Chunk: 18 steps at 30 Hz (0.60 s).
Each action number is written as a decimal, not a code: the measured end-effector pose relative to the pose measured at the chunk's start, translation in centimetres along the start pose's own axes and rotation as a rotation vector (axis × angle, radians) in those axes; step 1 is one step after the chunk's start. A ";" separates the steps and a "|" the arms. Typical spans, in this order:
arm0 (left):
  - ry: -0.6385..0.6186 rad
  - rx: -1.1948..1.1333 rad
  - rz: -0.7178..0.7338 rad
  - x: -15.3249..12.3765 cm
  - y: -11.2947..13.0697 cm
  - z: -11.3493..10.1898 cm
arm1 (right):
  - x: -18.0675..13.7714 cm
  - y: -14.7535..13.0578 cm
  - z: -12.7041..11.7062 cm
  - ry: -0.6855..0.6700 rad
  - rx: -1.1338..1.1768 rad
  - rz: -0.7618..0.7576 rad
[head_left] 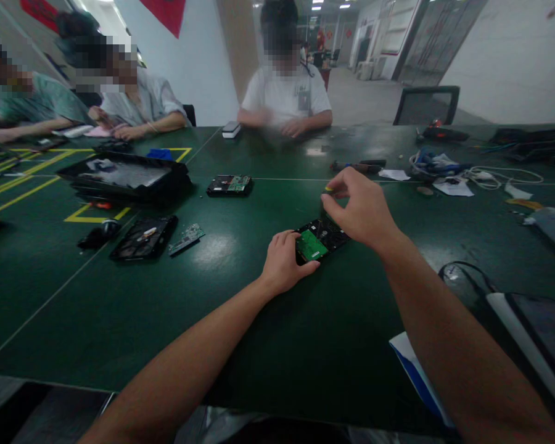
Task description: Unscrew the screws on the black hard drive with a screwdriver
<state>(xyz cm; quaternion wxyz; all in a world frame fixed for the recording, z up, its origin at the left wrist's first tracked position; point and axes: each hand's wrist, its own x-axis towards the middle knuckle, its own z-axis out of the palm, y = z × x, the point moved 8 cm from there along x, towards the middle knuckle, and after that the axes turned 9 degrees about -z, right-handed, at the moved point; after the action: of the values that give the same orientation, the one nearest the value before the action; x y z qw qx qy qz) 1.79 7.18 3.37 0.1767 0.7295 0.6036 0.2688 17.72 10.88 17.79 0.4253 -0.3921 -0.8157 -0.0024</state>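
Note:
A black hard drive (326,233) with a green circuit board (311,245) on top lies on the dark green table (240,320) in front of me. My left hand (283,262) is closed on the drive's near left edge and steadies it. My right hand (358,206) hovers just above the drive's far end, its fingers pinched on a small tool whose yellowish tip shows at the thumb; most of the tool is hidden.
Another hard drive (229,185), an opened drive (143,237), a loose circuit board (186,238) and a black tray (123,177) lie to the left. Cables (481,172) and papers sit at the right. Three people sit across the table. A white-and-blue object (419,373) lies near my right forearm.

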 end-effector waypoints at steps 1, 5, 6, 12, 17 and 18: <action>0.003 0.001 0.002 0.0 0.0 0.0 | 0.0 0.1 -0.1 0.007 0.003 0.019; 0.003 -0.001 0.003 0.0 -0.1 0.1 | 0.0 0.1 0.2 -0.010 0.027 0.023; 0.001 0.000 0.003 0.0 -0.2 0.2 | 0.0 0.0 0.3 -0.020 0.031 0.007; 0.004 0.008 0.010 0.0 -0.4 0.3 | -0.1 0.3 0.3 -0.018 -0.006 0.002; 0.001 0.009 0.007 0.0 -0.5 0.4 | -0.1 0.6 0.0 -0.001 -0.019 0.048; 0.000 0.007 0.008 0.0 -0.5 0.4 | 0.0 0.4 0.0 -0.009 -0.021 0.031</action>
<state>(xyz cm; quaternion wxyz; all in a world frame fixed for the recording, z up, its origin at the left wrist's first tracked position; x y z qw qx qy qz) 1.67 7.36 2.76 0.1732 0.7325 0.6018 0.2672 18.00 11.16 17.61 0.4174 -0.4091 -0.8114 -0.0025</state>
